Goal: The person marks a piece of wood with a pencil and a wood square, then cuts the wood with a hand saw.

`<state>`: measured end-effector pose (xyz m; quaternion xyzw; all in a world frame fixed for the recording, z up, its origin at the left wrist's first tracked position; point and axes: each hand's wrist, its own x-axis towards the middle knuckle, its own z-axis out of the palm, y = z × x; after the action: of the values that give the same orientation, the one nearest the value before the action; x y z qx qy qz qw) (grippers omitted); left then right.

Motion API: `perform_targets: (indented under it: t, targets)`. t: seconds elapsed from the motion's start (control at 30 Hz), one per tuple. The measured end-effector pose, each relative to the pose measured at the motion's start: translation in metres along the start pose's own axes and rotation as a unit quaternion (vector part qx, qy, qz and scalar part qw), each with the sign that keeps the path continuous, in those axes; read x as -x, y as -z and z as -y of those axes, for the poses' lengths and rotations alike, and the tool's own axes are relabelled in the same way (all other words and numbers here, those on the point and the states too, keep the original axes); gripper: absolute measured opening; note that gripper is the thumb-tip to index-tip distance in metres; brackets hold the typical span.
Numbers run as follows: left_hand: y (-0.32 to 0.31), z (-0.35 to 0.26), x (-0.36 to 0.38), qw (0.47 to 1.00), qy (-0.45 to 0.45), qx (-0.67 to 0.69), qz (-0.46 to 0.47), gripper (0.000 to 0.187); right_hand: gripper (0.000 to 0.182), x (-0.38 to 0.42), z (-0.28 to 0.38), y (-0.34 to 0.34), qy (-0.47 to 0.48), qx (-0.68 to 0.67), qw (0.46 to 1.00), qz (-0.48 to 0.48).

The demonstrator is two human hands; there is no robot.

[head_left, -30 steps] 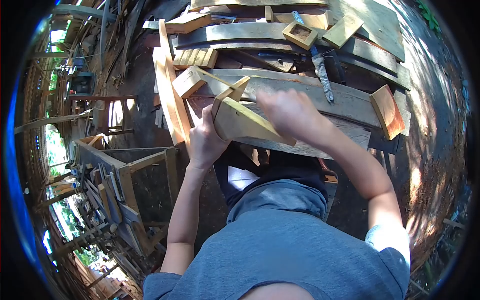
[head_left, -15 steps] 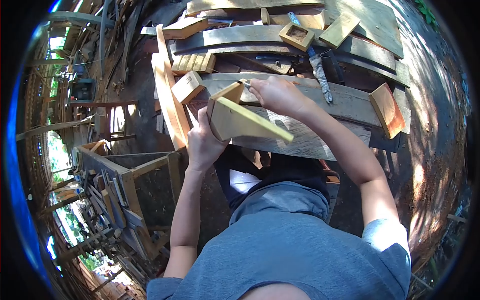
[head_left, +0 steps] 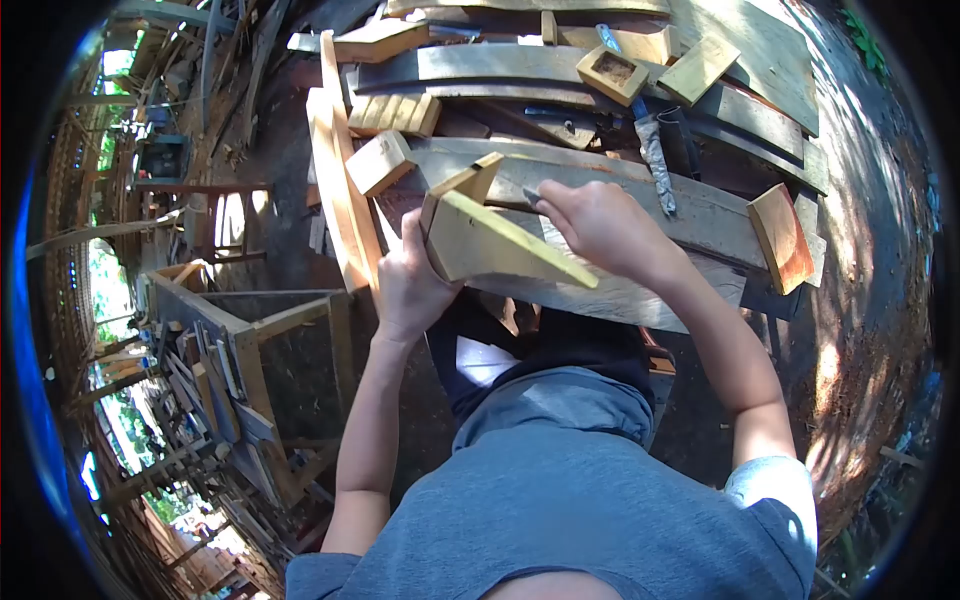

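Observation:
My left hand (head_left: 412,285) is closed around the left end of a pale wooden piece (head_left: 480,240), which has a long board pointing down to the right and a shorter arm rising behind. A dark mark shows at the tip of that shorter arm. My right hand (head_left: 605,225) pinches a small dark grey piece (head_left: 531,195), too little of which shows to name. It is just right of the wooden piece and apart from it, over the plank bench.
On the planks (head_left: 560,165) lie a square wooden block with a hollow (head_left: 612,75), a grooved block (head_left: 395,115), a plain block (head_left: 380,163), a reddish-faced block (head_left: 780,238) and a tool with a wrapped handle (head_left: 655,165). A wooden frame (head_left: 290,318) stands at left.
My right hand has moved right and slightly down, away from the tip of the wooden piece's shorter arm. My left hand still grips the piece. The whole view has shifted slightly.

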<state>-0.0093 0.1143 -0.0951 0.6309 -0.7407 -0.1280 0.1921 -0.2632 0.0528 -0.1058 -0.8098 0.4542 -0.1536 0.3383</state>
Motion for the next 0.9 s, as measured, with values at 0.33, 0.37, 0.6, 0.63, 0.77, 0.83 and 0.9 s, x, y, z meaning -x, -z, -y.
perform_targets:
  t: [0.33,0.37,0.6,0.63,0.77,0.83,0.9]
  targets:
    - [0.001,0.002,0.003,1.000,0.011,0.018,-0.010,0.073,0.019,-0.005,-0.004,-0.022,0.036,0.022,0.998,-0.052]
    - [0.000,0.001,0.005,1.000,0.008,0.005,-0.016,0.072,0.019,0.008,0.001,-0.020,0.070,0.021,0.995,-0.070]
    - [-0.001,-0.001,0.005,1.000,0.011,0.001,-0.012,0.073,0.015,-0.043,-0.011,-0.044,0.020,0.074,0.992,-0.100]
    - [0.000,-0.001,0.005,1.000,0.006,-0.001,-0.013,0.073,0.015,-0.038,-0.010,-0.041,0.020,0.074,0.991,-0.106]
    - [-0.003,0.006,0.009,1.000,0.017,0.007,-0.007,0.076,0.016,0.004,0.001,-0.021,0.081,0.032,0.994,-0.066]
    - [-0.004,0.005,0.010,0.999,0.035,0.021,0.005,0.076,0.018,0.012,0.005,-0.022,0.054,0.021,0.995,-0.085]
    - [-0.005,-0.001,0.009,1.000,0.017,0.010,0.001,0.076,0.018,-0.012,-0.013,-0.036,0.039,0.033,0.996,-0.073]
